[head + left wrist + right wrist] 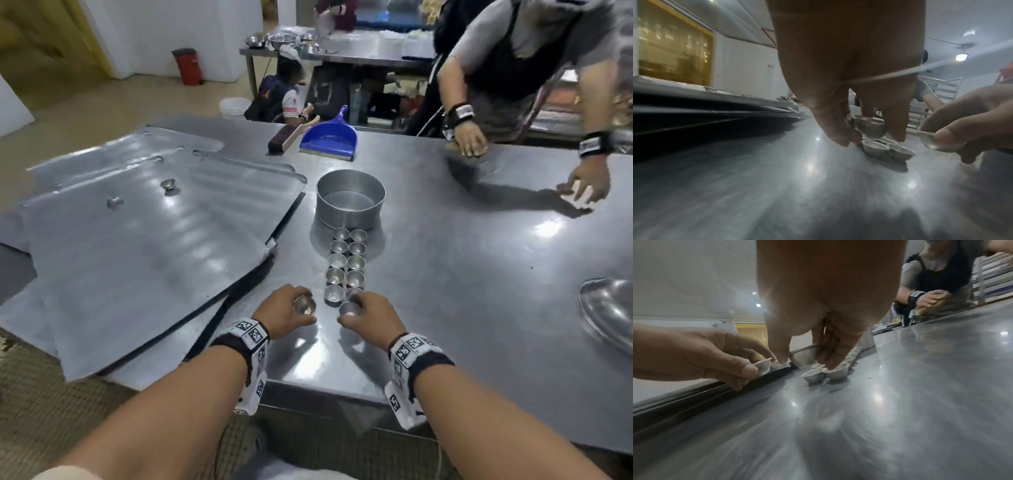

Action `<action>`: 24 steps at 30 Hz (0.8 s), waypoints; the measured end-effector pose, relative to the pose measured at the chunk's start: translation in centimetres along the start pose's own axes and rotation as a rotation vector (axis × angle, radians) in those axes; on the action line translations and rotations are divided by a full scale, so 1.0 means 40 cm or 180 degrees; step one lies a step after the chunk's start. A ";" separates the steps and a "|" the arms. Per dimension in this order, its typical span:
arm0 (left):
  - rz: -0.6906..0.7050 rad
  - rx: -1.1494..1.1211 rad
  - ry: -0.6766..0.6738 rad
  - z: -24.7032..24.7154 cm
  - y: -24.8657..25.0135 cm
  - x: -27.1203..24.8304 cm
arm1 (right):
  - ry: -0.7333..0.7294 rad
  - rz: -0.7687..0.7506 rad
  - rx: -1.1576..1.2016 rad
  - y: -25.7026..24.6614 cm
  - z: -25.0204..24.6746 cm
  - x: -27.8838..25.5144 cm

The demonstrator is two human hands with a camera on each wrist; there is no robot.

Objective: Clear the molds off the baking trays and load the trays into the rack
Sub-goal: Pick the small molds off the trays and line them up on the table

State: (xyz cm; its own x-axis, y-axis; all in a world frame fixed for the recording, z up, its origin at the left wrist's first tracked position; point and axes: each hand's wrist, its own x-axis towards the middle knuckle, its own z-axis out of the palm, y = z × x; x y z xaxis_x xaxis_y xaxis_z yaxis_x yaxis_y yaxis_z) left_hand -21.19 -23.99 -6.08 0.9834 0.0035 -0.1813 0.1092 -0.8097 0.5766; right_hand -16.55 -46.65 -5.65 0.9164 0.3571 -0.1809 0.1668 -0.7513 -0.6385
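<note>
Overlapping baking trays (144, 240) hang over the table's (479, 274) left edge, two stray molds (168, 185) sitting on top. Near the front edge, the left hand (284, 311) pinches a small mold (305, 305), just above the surface; a double row of molds (346, 263) runs back to a round tin (349, 198). Right hand (370, 315) grips another mold (349, 310).

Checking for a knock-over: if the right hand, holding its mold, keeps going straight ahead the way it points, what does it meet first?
Probably the nearest mold of the right-hand row, just beyond the right hand; the gap is unclear.
</note>
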 end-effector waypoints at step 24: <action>-0.0145 -0.0676 0.0004 0.145 0.036 0.070 | 0.0292 0.0256 0.0449 0.109 0.067 -0.008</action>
State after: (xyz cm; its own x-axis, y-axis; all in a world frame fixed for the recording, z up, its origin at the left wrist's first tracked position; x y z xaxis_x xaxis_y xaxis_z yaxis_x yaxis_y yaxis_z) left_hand -19.12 -28.54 -10.39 0.9769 0.0380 -0.2101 0.1814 -0.6668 0.7229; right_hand -17.08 -48.53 -10.38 0.9551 0.2422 -0.1707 0.0449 -0.6879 -0.7245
